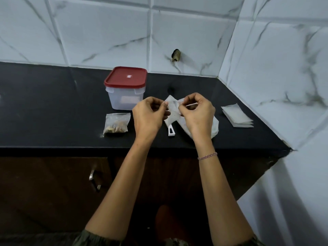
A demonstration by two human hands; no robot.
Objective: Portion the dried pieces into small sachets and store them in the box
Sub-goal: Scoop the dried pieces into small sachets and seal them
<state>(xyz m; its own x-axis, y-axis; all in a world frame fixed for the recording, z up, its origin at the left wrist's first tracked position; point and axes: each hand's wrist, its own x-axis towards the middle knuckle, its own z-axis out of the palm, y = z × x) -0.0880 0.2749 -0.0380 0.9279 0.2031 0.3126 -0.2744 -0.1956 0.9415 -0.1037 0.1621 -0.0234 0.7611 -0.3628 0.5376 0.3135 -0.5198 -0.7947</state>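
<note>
Above the black counter (53, 107) my left hand (148, 115) and my right hand (197, 112) pinch the top of one small white sachet (171, 110) between them. The right fingers also pinch a thin string at its mouth. A clear bag of brown dried pieces (116, 123) lies to the left. Behind it stands the clear box (124, 99) with its red lid (126, 76) on. A stack of flat white sachets (237, 115) lies at the right. A white plastic handle (171, 131) pokes out under my hands.
A white bag or sheet (213, 127) lies under my right wrist. Marble-patterned tile walls close the back and right side, with a dark hole (176, 55) in the back wall. Below the counter edge is a dark cabinet with a metal handle (94, 180).
</note>
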